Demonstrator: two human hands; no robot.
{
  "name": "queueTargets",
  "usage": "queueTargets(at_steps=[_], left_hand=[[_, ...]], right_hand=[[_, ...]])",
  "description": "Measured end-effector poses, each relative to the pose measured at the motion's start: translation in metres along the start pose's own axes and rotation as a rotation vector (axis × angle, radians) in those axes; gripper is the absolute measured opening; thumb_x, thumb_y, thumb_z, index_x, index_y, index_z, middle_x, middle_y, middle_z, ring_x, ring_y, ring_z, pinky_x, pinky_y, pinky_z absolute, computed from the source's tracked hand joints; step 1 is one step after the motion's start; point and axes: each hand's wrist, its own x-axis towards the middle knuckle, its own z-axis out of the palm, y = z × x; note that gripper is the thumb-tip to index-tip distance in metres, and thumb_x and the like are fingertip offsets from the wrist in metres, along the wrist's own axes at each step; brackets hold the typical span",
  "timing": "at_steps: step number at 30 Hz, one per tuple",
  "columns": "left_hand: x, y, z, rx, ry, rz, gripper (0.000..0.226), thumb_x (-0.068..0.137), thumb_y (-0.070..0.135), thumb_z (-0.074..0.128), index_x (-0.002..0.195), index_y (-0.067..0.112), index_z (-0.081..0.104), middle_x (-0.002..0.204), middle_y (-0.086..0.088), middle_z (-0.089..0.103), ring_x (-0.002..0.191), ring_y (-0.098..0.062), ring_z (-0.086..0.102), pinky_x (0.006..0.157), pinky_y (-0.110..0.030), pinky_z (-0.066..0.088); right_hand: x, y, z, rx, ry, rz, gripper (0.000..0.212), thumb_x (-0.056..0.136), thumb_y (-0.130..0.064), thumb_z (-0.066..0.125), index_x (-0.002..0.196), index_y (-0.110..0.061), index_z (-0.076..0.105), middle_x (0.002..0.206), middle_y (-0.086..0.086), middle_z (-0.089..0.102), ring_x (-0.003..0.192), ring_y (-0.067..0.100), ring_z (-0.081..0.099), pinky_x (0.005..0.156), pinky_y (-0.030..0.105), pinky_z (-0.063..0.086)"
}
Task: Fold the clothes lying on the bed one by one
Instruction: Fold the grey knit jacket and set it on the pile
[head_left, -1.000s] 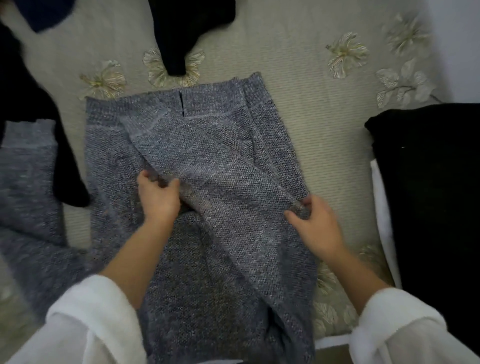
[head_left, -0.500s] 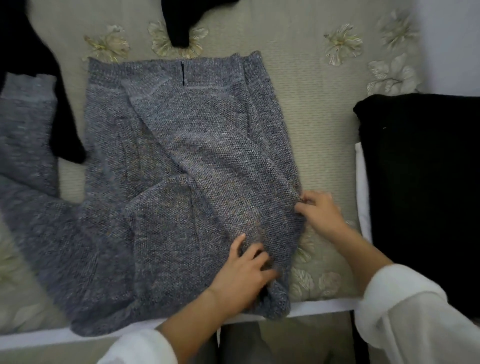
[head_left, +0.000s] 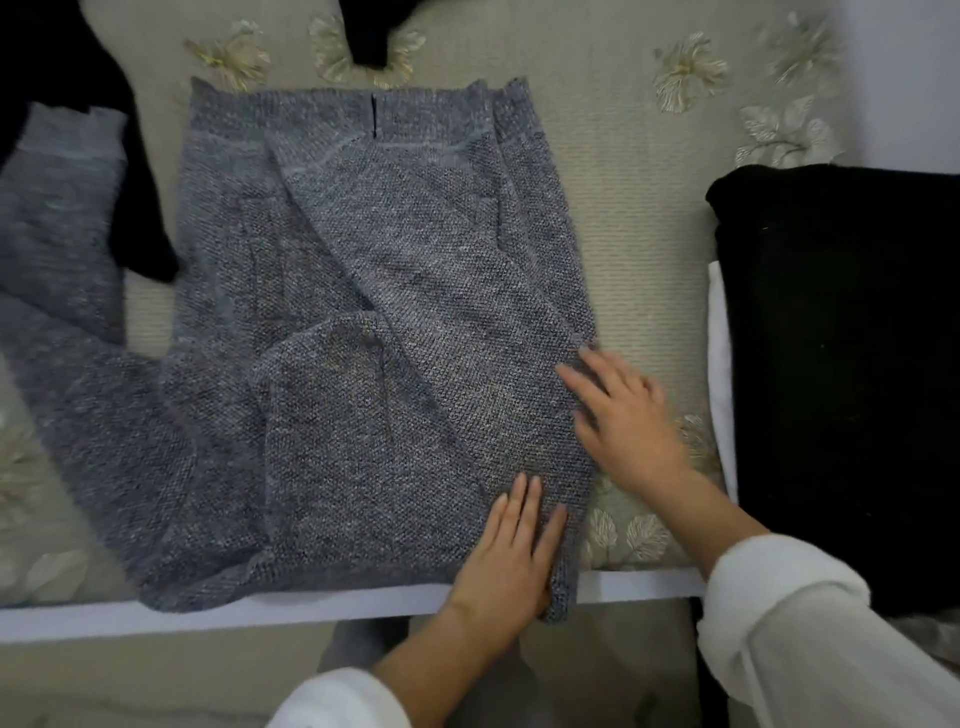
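Pressing flat on the grey knitted garment (head_left: 363, 312), both hands lay with straight fingers and gripped nothing. The left hand (head_left: 511, 561) rested palm down on the garment's near right corner, close to the white edge of the bed (head_left: 260, 613), its fingers together and pointing away from the person. The right hand (head_left: 623, 415) lay on the garment's right border, fingers spread and slightly blurred, with its heel over the bed cover (head_left: 639, 218), a pale ribbed cloth with embroidered flowers.

The garment was spread in the middle of the bed, its ribbed band toward the far side. One panel was turned across the body in a diagonal from upper left to lower right, and a smaller flap lay on top near the centre. Its long sleeve (head_left: 67, 249) stretched off to the left and bent up toward the far left corner.

A black garment (head_left: 130, 208) lay between that sleeve and the body (whether over the sleeve's edge or just beside it could not be told). Another black piece (head_left: 374, 31) showed at the far edge. On the right, apart from the grey knit, sat a black folded pile (head_left: 841, 364) with a white layer (head_left: 723, 374) at its left side. Both forearms came out of white sleeves (head_left: 810, 623).
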Motion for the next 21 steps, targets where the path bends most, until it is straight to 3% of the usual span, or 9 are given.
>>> queueTargets(at_steps=[3, 6, 8, 10, 13, 16, 21], left_hand=[[0.0, -0.001, 0.005, -0.003, -0.052, 0.023, 0.078, 0.101, 0.034, 0.035, 0.146, 0.011, -0.024, 0.148, -0.02, -0.036, 0.13, -0.033, -0.041, 0.104, -0.04, -0.028], [0.0, -0.006, -0.003, -0.093, -0.128, 0.068, 0.079, 0.097, 0.033, 0.039, 0.15, 0.013, -0.015, 0.151, -0.017, -0.032, 0.139, -0.028, -0.033, 0.11, -0.036, -0.023], [-0.001, -0.011, -0.019, -0.283, -0.137, 0.089, 0.074, 0.093, 0.026, 0.045, 0.153, 0.014, 0.004, 0.158, -0.012, -0.016, 0.146, -0.024, -0.017, 0.116, -0.033, -0.013], [-0.011, -0.025, -0.033, -0.53, 0.008, 0.047, 0.061, 0.089, 0.015, 0.046, 0.148, 0.017, 0.032, 0.159, -0.005, 0.017, 0.146, -0.019, 0.01, 0.118, -0.029, 0.007], [-0.044, -0.06, -0.047, -0.776, 0.401, -0.124, 0.041, 0.085, 0.013, 0.043, 0.123, 0.02, 0.059, 0.127, 0.004, 0.055, 0.12, -0.012, 0.046, 0.103, -0.026, 0.036], [-0.085, -0.113, -0.045, -0.864, 0.722, -0.352, 0.028, 0.087, 0.008, 0.048, 0.102, 0.02, 0.067, 0.104, 0.01, 0.06, 0.098, -0.005, 0.053, 0.086, -0.024, 0.045], [-0.146, -0.219, -0.029, -0.92, 1.023, -0.845, 0.033, 0.085, -0.006, 0.054, 0.098, 0.023, 0.062, 0.102, 0.003, 0.055, 0.094, -0.015, 0.055, 0.082, -0.031, 0.046]], right_hand=[[-0.002, 0.001, 0.01, -0.068, -0.29, 0.051, 0.06, 0.098, -0.041, 0.037, 0.152, -0.037, 0.011, 0.162, -0.009, -0.001, 0.148, 0.019, -0.001, 0.115, 0.05, 0.014], [0.0, -0.01, 0.009, -0.107, -0.334, 0.096, 0.065, 0.098, -0.038, 0.038, 0.153, -0.033, 0.004, 0.162, -0.005, -0.007, 0.148, 0.023, -0.005, 0.116, 0.052, 0.01], [0.002, -0.018, 0.004, -0.12, -0.351, 0.143, 0.067, 0.095, -0.034, 0.042, 0.153, -0.03, 0.008, 0.162, -0.003, -0.004, 0.148, 0.024, -0.003, 0.116, 0.053, 0.006], [0.005, -0.032, -0.004, -0.096, -0.301, 0.198, 0.067, 0.092, -0.032, 0.047, 0.151, -0.026, 0.016, 0.162, 0.0, 0.008, 0.148, 0.022, 0.005, 0.115, 0.052, 0.009], [0.012, -0.065, -0.017, 0.016, -0.117, 0.234, 0.059, 0.091, -0.029, 0.052, 0.145, -0.018, 0.031, 0.151, 0.003, 0.033, 0.139, 0.02, 0.023, 0.11, 0.046, 0.018], [0.025, -0.112, -0.025, 0.114, 0.0, 0.118, 0.051, 0.09, -0.023, 0.054, 0.139, -0.016, 0.04, 0.144, 0.003, 0.04, 0.131, 0.021, 0.028, 0.106, 0.045, 0.02], [0.047, -0.222, -0.02, 0.173, 0.066, -0.085, 0.059, 0.087, -0.018, 0.053, 0.143, -0.015, 0.033, 0.146, 0.004, 0.035, 0.135, 0.02, 0.025, 0.108, 0.046, 0.021]])
